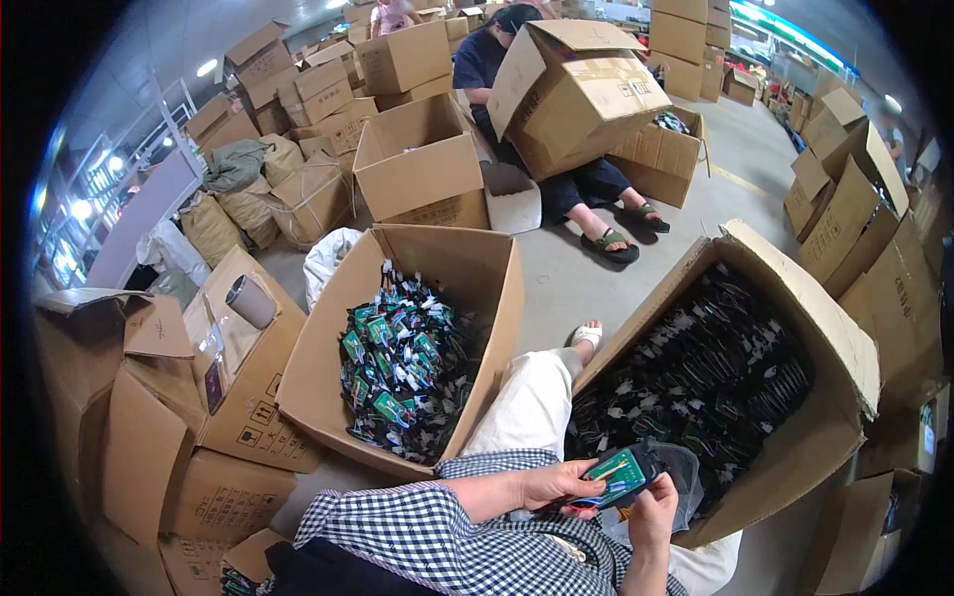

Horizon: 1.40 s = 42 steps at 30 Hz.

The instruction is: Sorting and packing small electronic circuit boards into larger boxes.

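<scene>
Over my lap, my left hand (558, 487) is closed on a green circuit board (618, 475) with coloured wires, the thumb on its top face. A dark piece lies against the board's far side. My right hand (653, 509) pinches at the board's right edge; what exactly sits between its fingertips is partly hidden. Just beyond the right hand is a clear plastic container (686, 475). To my left stands an open carton (298, 397) heaped with wired green boards (397, 348). At my right, another open carton (845, 333) holds rows of black wired pieces (730, 348).
A co-worker (480, 62) sits ahead on the floor behind a tilted carton (581, 104). An open box (417, 164) stands beyond the left carton. Stacked cartons (238, 492) crowd my left, and more boxes (855, 209) line the right. Sacks (238, 209) lie at the far left.
</scene>
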Each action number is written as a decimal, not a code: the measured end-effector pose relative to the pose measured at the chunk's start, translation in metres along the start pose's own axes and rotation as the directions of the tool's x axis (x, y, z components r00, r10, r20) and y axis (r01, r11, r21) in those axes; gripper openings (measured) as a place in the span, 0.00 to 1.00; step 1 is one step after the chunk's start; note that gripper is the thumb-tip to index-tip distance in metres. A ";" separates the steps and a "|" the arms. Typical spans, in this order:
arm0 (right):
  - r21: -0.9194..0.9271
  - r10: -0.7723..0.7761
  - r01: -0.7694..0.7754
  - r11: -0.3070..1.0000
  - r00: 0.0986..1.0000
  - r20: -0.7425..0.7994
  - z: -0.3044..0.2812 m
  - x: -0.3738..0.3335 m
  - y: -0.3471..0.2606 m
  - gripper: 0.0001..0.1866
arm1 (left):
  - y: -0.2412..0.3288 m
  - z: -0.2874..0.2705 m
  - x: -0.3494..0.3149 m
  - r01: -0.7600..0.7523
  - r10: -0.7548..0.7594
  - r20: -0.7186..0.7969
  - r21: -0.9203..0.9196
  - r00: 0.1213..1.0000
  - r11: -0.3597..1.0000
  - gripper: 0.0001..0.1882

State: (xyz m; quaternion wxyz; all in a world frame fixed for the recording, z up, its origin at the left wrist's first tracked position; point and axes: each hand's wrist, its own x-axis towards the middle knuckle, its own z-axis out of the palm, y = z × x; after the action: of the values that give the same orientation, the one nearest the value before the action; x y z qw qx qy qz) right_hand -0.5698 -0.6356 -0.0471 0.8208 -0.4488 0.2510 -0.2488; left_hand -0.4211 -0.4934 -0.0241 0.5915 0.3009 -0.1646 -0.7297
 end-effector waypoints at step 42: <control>-0.440 -0.292 0.419 0.794 0.898 0.329 0.028 0.005 -0.025 0.42 | 0.017 -0.010 -0.040 -0.134 0.135 -0.323 0.026 0.937 0.991 0.18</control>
State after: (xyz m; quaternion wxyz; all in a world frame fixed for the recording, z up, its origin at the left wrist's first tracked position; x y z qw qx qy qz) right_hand -0.5528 -0.6334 -0.0128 0.6384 -0.7121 0.1143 -0.2689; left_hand -0.3967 -0.4576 -0.0116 0.6583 0.4060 -0.0865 -0.6280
